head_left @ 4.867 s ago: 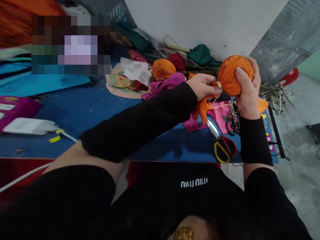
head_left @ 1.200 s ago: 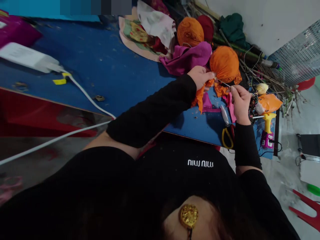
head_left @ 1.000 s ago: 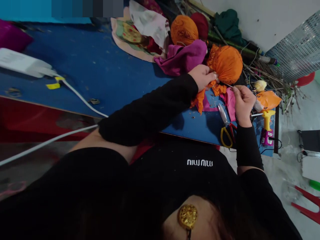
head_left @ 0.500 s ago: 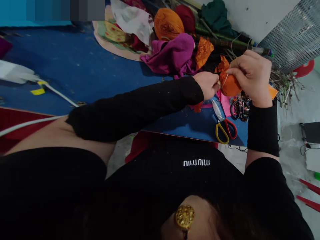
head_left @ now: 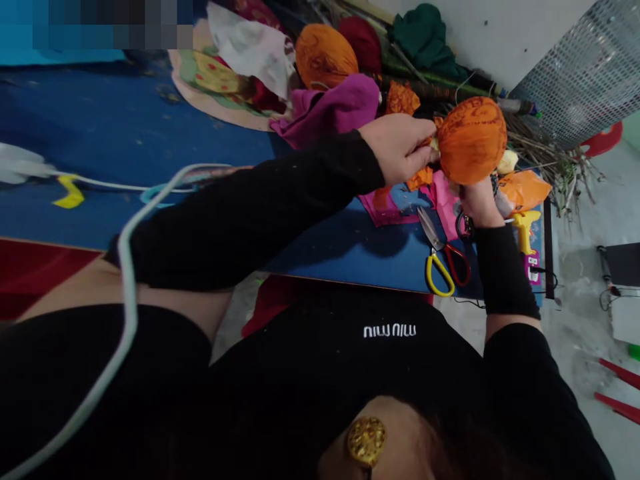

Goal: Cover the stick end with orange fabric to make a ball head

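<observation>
My left hand (head_left: 403,150) is closed, its thumb and fingers pinching the gathered neck at the left side of a round ball wrapped in orange patterned cloth (head_left: 473,141). The ball is held up above the table. Behind its lower side is my right hand (head_left: 477,200); its fingers are mostly hidden by the ball, and I cannot see what they do. On the table below lie scissors (head_left: 436,250) with one yellow and one red handle, blades partly apart. Pink cloth (head_left: 447,203) lies close to the scissors.
Purple cloth (head_left: 330,107), another orange wrapped ball (head_left: 326,57) and a dark red one (head_left: 361,43) lie along the table's (head_left: 125,120) far side. Dry twigs (head_left: 525,143) stick out at right. A yellow glue gun (head_left: 526,232) is near the right edge. A white cable (head_left: 129,287) crosses my left arm.
The orange ball has been raised and turned, showing its rounded patterned side. My right hand has moved from above the ball to beneath and behind it. The white cable now loops over my left arm.
</observation>
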Demonstrator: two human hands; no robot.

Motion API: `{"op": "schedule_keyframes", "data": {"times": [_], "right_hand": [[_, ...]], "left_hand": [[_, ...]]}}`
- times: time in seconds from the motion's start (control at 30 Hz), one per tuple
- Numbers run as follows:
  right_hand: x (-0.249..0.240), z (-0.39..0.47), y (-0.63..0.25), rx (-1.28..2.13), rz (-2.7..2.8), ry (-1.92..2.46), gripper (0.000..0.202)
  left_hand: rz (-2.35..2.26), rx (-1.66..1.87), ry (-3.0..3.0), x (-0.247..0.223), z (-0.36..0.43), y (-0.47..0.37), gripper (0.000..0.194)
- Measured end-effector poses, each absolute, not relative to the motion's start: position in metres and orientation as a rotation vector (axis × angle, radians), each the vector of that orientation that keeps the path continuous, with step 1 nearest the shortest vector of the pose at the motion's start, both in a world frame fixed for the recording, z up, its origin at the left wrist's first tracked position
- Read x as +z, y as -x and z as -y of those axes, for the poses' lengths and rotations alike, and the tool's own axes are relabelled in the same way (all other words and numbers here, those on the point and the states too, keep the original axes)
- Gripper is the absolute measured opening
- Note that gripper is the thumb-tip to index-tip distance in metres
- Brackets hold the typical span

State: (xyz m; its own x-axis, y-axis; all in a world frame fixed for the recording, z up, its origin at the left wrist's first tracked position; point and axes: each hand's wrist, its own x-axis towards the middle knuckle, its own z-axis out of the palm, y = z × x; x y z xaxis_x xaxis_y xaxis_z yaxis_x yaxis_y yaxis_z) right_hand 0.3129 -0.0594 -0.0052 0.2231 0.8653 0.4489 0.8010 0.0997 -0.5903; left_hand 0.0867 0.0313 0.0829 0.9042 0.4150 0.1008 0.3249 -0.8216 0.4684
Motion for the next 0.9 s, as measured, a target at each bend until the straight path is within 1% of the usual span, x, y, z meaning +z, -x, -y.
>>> {"op": "schedule_keyframes", "data": {"times": [0.03,0.1,0.13,0.2,0.27,0.3,0.37,0.43,0.5,0.67,0.9], "right_hand": [[-0.006,0.072,-0.306,0.172,1.581,1.645,0.045],[-0.001,0.095,-0.292,0.184,1.582,1.579,0.042],[0.004,0.104,-0.285,0.137,1.581,1.556,0.04],[0.013,0.113,-0.271,-0.105,1.565,1.413,0.03],[0.018,0.111,-0.259,-0.149,1.568,1.263,0.022],[0.018,0.107,-0.254,-0.097,1.584,1.221,0.023],[0.015,0.096,-0.247,0.082,1.606,1.201,0.032],[0.01,0.086,-0.244,0.238,1.575,1.235,0.04],[0.005,0.081,-0.243,0.324,1.5,1.268,0.045],[0.001,0.087,-0.242,0.338,1.412,1.336,0.052],[0.005,0.104,-0.23,0.252,1.333,1.369,0.049]], "left_hand": [[-0.579,0.274,-2.624,0.085,-0.034,-0.089,0.042],[-0.721,0.278,-2.622,0.085,-0.036,-0.094,0.042],[-0.794,0.273,-2.618,0.084,-0.036,-0.098,0.04],[-0.871,0.224,-2.609,0.08,-0.035,-0.105,0.039],[-0.859,0.146,-2.597,0.074,-0.035,-0.11,0.041],[-0.85,0.117,-2.59,0.071,-0.035,-0.112,0.042],[-0.861,0.098,-2.583,0.063,-0.035,-0.115,0.042],[-0.878,0.097,-2.583,0.056,-0.033,-0.116,0.04],[-0.872,0.096,-2.568,0.05,-0.031,-0.116,0.038],[-0.887,0.164,-2.502,0.038,-0.024,-0.111,0.036],[-0.862,0.158,-2.477,0.031,-0.027,-0.107,0.035]]}}
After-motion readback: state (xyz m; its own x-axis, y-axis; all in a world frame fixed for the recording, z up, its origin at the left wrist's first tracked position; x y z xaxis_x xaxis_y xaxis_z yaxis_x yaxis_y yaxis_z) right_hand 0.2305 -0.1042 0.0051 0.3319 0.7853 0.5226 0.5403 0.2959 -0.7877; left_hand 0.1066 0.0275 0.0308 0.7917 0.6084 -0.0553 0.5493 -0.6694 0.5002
